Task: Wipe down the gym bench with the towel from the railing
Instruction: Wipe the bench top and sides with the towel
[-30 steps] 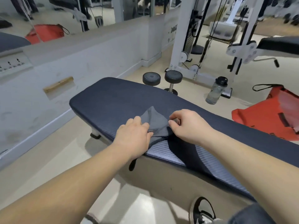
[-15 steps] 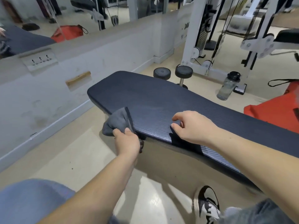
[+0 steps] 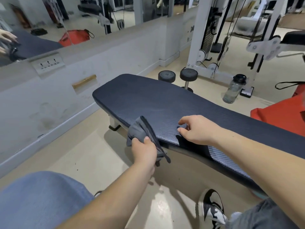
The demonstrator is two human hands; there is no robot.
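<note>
Left hand: gripping grey towel at table edge.
Right hand: resting on table, fingers loosely curled, holding nothing.

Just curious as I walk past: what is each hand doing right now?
Left hand: gripping the bunched grey cloth towel at the near edge of the dark blue padded gym bench.
Right hand: open, fingers relaxed, holding nothing.

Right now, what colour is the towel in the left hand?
Grey, with a darker edge strip; the head view shows the towel bunched in the left hand.
</note>
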